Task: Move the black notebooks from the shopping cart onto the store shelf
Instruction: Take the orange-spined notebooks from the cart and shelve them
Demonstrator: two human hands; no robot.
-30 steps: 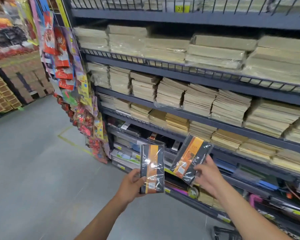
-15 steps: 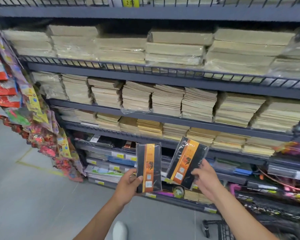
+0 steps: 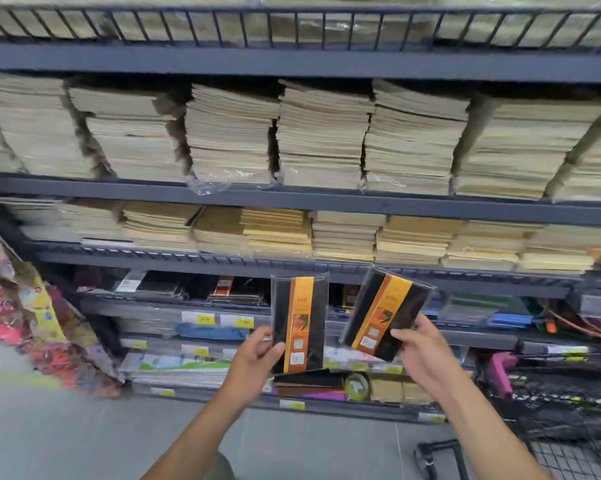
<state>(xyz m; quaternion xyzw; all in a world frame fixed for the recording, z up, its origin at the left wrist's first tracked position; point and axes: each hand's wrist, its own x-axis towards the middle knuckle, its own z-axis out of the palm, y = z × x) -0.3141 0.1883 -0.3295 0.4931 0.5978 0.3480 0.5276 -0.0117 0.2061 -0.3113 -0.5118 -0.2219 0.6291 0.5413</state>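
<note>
My left hand point(image 3: 255, 355) grips the lower left edge of a black notebook point(image 3: 299, 322) with an orange band, held upright in clear wrap. A second black notebook point(image 3: 387, 313) of the same kind tilts to the right, with my right hand point(image 3: 422, 355) holding its lower right corner. Both notebooks hang in front of the dark store shelf point(image 3: 292, 266). Behind them, on a lower level, lie more black notebooks point(image 3: 236, 289). The black wire shopping cart point(image 3: 569, 417) stands at the lower right; its contents are not visible.
Stacks of tan paper notebooks point(image 3: 319, 140) fill the upper shelves. Yellow price tags point(image 3: 236, 320) line the lower shelf edges. Colourful hanging packets point(image 3: 32, 317) crowd the left side. Grey floor point(image 3: 67, 434) spreads below the shelving.
The view has swung right and closer to the shelf. Both hands still hold their notebooks, now slightly higher against the lower shelves. The cart shows more at the right.
</note>
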